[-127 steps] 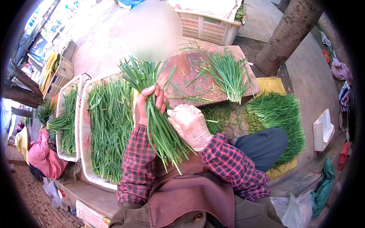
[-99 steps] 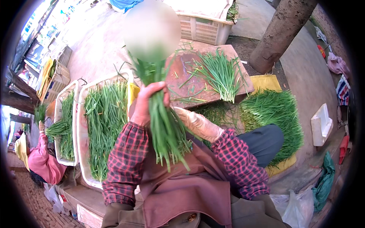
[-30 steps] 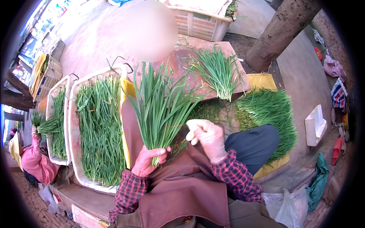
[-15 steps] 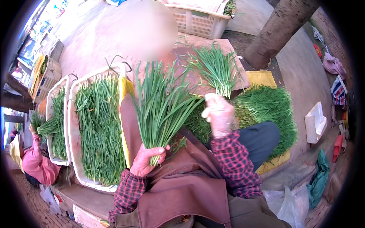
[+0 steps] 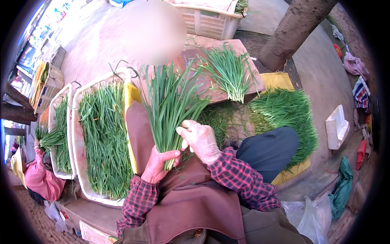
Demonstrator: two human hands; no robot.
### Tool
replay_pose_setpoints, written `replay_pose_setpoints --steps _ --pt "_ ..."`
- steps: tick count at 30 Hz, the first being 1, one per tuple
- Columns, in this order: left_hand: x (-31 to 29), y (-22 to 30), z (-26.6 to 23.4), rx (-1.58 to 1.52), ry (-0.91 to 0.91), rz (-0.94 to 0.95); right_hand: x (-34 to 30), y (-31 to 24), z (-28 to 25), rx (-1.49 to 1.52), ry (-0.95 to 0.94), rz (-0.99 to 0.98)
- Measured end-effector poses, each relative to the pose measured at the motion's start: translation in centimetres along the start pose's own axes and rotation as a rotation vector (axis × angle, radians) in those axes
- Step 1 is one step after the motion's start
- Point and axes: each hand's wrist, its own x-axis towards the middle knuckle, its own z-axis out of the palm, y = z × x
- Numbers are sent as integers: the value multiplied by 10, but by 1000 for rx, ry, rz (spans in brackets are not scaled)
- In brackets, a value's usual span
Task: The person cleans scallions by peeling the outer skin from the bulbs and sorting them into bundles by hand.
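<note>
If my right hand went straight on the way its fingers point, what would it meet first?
Your right hand would most likely meet the green leafy bunch held in your left hand; they look touching or nearly so, though depth is unclear.

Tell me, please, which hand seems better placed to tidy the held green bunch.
Probably the right hand: it is at the right side of the green bunch, while the left hand is wrapped around the bunch near its lower end and so seems occupied with holding it.
</note>
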Motion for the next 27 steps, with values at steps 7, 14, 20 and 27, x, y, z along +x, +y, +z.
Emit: replay_pose_setpoints --steps 7,14,20,27 --pt "-11 -2 -11 -96 7 -33 -10 -1 -25 440 -43 99" --pt "-48 -5 -45 -277 -32 -115 -7 29 -94 368 215 -25" --pt "-70 -7 -56 -284 -8 -154 -8 28 -97 300 33 -91" --pt "-81 -8 -57 -235 28 -201 0 11 -92 -73 16 -295"
